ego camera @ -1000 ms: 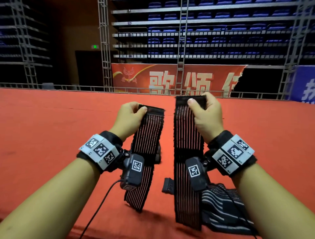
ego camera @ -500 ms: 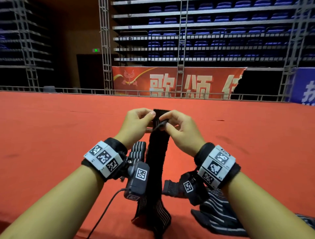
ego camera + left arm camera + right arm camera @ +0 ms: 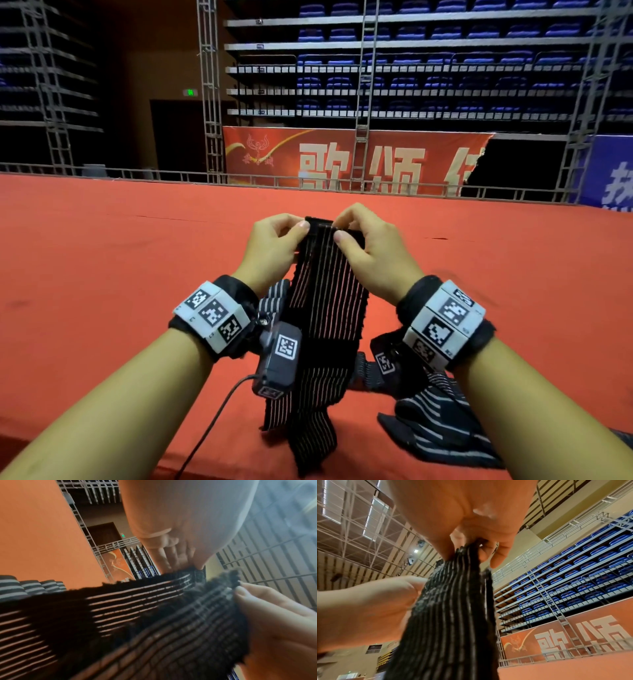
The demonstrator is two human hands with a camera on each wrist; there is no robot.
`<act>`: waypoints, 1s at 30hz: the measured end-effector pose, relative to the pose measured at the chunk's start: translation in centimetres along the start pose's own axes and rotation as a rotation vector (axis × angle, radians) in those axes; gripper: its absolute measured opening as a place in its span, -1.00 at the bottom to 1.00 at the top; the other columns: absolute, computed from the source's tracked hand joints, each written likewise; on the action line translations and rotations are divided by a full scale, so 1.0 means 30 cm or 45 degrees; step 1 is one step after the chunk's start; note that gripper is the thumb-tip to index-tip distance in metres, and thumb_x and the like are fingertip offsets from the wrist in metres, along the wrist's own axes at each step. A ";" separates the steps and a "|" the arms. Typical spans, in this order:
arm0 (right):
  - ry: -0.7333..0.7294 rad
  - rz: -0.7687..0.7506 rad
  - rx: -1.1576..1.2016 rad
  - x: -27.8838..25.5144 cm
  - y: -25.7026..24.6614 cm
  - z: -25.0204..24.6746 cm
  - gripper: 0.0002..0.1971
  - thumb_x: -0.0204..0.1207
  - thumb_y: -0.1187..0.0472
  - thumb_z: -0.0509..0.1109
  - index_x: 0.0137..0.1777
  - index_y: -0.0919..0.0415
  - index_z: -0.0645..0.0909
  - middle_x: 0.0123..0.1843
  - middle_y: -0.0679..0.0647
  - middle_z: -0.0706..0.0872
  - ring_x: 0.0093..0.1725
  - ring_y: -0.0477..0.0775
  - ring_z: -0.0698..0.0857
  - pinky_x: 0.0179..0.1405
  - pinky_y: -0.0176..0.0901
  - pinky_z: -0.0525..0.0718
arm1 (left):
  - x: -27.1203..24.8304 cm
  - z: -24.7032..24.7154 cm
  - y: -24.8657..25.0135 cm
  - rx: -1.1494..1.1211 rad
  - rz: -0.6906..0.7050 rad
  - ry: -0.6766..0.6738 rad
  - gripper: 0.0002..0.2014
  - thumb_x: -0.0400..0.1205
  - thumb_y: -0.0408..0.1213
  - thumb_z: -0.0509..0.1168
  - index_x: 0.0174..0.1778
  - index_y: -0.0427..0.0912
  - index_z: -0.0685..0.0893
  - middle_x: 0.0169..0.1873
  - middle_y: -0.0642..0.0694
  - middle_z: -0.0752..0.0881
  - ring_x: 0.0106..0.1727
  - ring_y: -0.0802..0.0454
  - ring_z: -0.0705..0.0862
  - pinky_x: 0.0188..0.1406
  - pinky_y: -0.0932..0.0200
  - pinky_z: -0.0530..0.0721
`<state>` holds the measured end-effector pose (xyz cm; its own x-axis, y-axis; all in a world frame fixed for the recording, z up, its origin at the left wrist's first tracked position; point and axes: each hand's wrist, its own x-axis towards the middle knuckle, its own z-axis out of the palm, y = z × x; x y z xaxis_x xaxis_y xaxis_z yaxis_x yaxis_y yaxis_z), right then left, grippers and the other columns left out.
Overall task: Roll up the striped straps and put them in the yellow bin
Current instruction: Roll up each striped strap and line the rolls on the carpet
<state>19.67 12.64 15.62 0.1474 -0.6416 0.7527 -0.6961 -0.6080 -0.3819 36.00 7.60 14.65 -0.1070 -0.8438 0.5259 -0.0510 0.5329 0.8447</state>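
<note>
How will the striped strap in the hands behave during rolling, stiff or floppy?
Probably floppy: the striped strap hangs limp from the left hand and right hand and crumples on the red surface. Its ribbed weave looks grippy, so the roll may hold.

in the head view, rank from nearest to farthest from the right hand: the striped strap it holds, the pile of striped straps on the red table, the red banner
1. striped strap: pinched at its top by the right hand.
2. pile of striped straps: on the red table, below the right wrist.
3. red banner: far behind the table, against the stands.
</note>
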 end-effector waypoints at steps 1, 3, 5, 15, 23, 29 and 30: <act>0.009 0.035 0.006 0.009 0.004 0.007 -0.99 0.62 0.24 0.30 -0.03 0.15 0.52 -0.20 0.01 0.67 -0.16 0.07 0.62 -0.16 0.03 0.59 | -0.016 0.014 0.010 -0.055 0.010 -0.052 -0.81 0.74 -0.32 0.25 -0.01 -0.33 0.73 -0.15 -0.24 0.78 -0.16 -0.04 0.78 -0.11 -0.04 0.79; 0.026 0.073 -0.009 0.027 0.011 0.018 -0.96 0.60 0.23 0.30 -0.06 0.15 0.49 -0.17 0.05 0.69 -0.13 0.12 0.65 -0.09 0.14 0.63 | -0.039 0.034 0.025 -0.146 0.027 -0.114 -0.80 0.74 -0.33 0.25 0.04 -0.40 0.71 -0.17 -0.23 0.76 -0.20 0.00 0.77 -0.21 0.09 0.79; 0.038 0.075 -0.044 0.040 0.013 0.022 -0.95 0.59 0.20 0.30 -0.08 0.13 0.49 -0.18 0.06 0.68 -0.12 0.16 0.64 -0.08 0.22 0.63 | -0.044 0.039 0.030 -0.201 0.024 -0.122 -0.81 0.74 -0.34 0.25 0.04 -0.41 0.69 -0.19 -0.22 0.73 -0.24 0.04 0.75 -0.29 0.16 0.76; 0.116 0.091 -0.242 0.056 -0.014 0.002 -0.90 0.56 0.10 0.34 -0.06 0.07 0.48 -0.21 0.03 0.69 -0.15 0.17 0.65 -0.09 0.14 0.64 | -0.050 0.047 0.043 -0.270 0.058 -0.096 -0.83 0.74 -0.40 0.21 -0.09 -0.32 0.68 -0.27 -0.17 0.71 -0.31 0.09 0.73 -0.38 0.23 0.70; 0.282 0.239 -0.337 0.047 -0.011 -0.019 -0.59 0.46 -0.21 0.41 0.02 0.10 0.47 -0.08 0.00 0.62 -0.09 0.07 0.58 -0.15 -0.08 0.50 | -0.042 0.041 0.052 -0.143 0.218 -0.025 -0.83 0.72 -0.37 0.28 -0.18 -0.18 0.68 -0.32 0.00 0.72 -0.25 0.13 0.70 -0.23 0.17 0.72; 0.089 0.403 0.278 0.035 0.038 -0.006 -0.71 0.64 0.05 0.28 -0.17 0.29 0.53 -0.24 0.04 0.63 -0.26 0.01 0.57 -0.18 0.16 0.59 | -0.033 0.033 0.050 -0.101 0.301 0.053 -0.89 0.69 -0.46 0.29 -0.12 -0.21 0.62 -0.25 -0.05 0.70 -0.22 0.12 0.66 -0.18 0.21 0.66; 0.068 0.388 0.391 0.031 0.038 -0.002 -0.71 0.65 0.15 0.27 -0.18 0.40 0.52 -0.28 0.09 0.59 -0.28 0.05 0.53 -0.23 0.19 0.56 | -0.032 0.030 0.049 -0.088 0.304 0.058 -0.91 0.69 -0.46 0.29 -0.11 -0.22 0.61 -0.25 -0.06 0.69 -0.22 0.11 0.64 -0.19 0.22 0.64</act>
<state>18.96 11.38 15.91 -0.0746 -0.7930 0.6047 -0.4595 -0.5108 -0.7266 35.15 9.26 15.29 -0.0629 -0.6976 0.7138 0.0386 0.7129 0.7002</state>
